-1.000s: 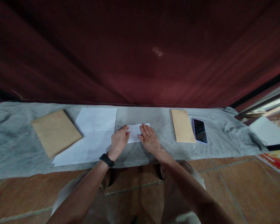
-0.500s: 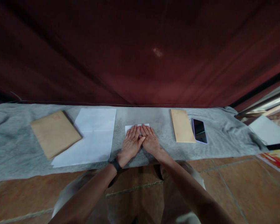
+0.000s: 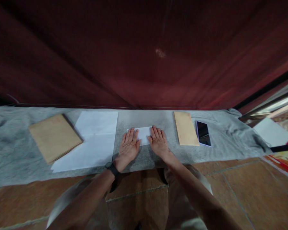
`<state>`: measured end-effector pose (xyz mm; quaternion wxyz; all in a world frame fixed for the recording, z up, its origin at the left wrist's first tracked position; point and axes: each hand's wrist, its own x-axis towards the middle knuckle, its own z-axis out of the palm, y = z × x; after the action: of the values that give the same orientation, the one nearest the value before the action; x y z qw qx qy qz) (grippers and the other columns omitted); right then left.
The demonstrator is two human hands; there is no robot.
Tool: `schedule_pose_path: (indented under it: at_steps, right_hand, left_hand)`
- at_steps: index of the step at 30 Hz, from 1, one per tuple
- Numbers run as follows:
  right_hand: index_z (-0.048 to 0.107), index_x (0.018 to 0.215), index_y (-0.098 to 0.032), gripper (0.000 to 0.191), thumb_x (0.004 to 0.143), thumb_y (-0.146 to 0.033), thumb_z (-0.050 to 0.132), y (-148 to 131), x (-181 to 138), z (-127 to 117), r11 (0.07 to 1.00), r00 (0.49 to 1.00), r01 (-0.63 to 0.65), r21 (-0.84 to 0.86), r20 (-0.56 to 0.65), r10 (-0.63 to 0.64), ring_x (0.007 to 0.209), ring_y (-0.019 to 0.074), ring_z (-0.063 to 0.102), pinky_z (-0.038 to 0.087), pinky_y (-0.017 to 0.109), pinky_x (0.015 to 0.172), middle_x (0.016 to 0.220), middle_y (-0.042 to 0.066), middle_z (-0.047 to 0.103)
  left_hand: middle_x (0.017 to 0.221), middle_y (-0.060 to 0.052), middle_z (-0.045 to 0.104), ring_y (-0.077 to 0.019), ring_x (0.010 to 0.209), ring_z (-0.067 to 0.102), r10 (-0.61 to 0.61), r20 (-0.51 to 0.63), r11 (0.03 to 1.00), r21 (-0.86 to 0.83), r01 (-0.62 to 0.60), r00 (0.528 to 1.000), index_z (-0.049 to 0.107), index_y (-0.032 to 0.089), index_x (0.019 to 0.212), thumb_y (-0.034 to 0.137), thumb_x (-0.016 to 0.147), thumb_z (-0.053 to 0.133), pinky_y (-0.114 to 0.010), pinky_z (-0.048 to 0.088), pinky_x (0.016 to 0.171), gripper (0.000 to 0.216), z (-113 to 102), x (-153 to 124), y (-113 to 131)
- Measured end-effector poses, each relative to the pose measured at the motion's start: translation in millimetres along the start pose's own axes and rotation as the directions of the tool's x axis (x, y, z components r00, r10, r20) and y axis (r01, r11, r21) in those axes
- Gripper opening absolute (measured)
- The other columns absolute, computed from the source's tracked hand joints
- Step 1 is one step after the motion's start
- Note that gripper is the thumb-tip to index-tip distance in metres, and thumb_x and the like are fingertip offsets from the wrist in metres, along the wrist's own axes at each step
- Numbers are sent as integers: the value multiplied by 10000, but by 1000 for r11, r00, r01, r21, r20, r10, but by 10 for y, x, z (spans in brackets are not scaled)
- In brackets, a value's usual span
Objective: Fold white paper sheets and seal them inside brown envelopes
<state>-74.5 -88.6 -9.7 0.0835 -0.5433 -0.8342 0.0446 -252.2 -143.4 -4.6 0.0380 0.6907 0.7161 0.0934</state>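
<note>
Sm. folded white paper (image 3: 144,136) lies flat mid-bench on the grey cloth (image 3: 146,117), directly in front of the person, w/ both hands on it. L hand (image 3: 128,147): palm down, fingers straight, thumb out toward the middle, over the paper's L end; dark watch (image 3: 112,169) on that wrist. R hand (image 3: 159,145): same pose, flat, fingers extended, over the R end. Hands are apart, bare strip of paper showing btwn them. Containers: far L, a stack of brown envelopes (image 3: 55,138), approx. square, set at an angle, R corner overlapping the lg. white sheets (image 3: 98,147), which have a crease across & lie near L hand. To the R, well apart from R hand, a narrower stack of tan envelopes (image 3: 186,129), lying flat. Can't tell what's in either stack: tops hide the insides. Phone (image 3: 203,133), dark screen up, pale purple edge, just beside the tan stack's R side. Dark red curtain (image 3: 134,70) behind the bench; brown tile floor (image 3: 244,188) below.
</note>
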Motion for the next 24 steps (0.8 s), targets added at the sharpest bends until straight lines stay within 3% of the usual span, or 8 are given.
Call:
schedule_pose_path:
  at_steps: [3, 6, 10, 13, 19, 24]
  right_hand:
    - [355, 1597, -137, 570, 1081, -376, 325, 68, 9, -66, 1000, 999, -30, -4, 20, 30, 1520, 300, 313, 203, 493, 1252, 1669, 112, 315]
    - [447, 1545, -152, 533, 1065, -373, 377, 104, 35, -182, 998, 998, -61, 17, 34, 61, 1461, 308, 389, 281, 477, 1210, 1614, 130, 419]
    - [621, 1365, -190, 405, 1044, -323, 413, 57, 82, -338, 985, 986, -149, 82, 83, 143, 1212, 263, 610, 449, 372, 1045, 1368, 136, 637]
    - [654, 1284, -192, 360, 1039, -316, 422, -4, 121, -394, 961, 962, -244, 131, 155, 223, 1055, 228, 696, 507, 306, 911, 1229, 108, 712]
    - [692, 1223, -208, 334, 1035, -357, 460, 14, 218, -406, 924, 919, -344, 168, 263, 294, 1052, 199, 726, 509, 251, 843, 1130, 66, 773]
    - [722, 1113, -178, 260, 1005, -324, 537, 49, 231, -385, 899, 916, -363, 245, 271, 296, 1026, 187, 727, 494, 224, 811, 1075, 75, 781]
  left_hand:
    - [1683, -125, 285, -271, 1569, 235, -31, 10, 1000, -2, 31, 999, 382, 148, 1584, 377, 1040, 353, -449, 162, 1290, 591, -11, -3, -30]
    - [1687, -122, 274, -276, 1573, 220, -52, 24, 999, -3, 52, 998, 386, 159, 1585, 382, 1036, 364, -459, 165, 1289, 594, -12, -1, -53]
    - [1685, -147, 269, -299, 1572, 219, -26, 20, 999, 25, 26, 999, 389, 141, 1583, 391, 1041, 353, -480, 177, 1283, 599, -5, -1, -68]
    - [1680, -147, 282, -301, 1569, 231, -9, 12, 999, 45, 8, 1000, 387, 143, 1583, 396, 1043, 348, -485, 194, 1277, 598, -7, -2, -73]
    - [1686, -143, 269, -305, 1567, 234, -5, 40, 1000, 25, 4, 999, 395, 143, 1580, 391, 1049, 323, -483, 187, 1278, 590, -24, 17, -115]
    - [1675, -157, 291, -315, 1560, 254, 43, 10, 999, -7, -43, 999, 416, 136, 1569, 406, 1055, 305, -513, 217, 1269, 591, 16, 7, -180]
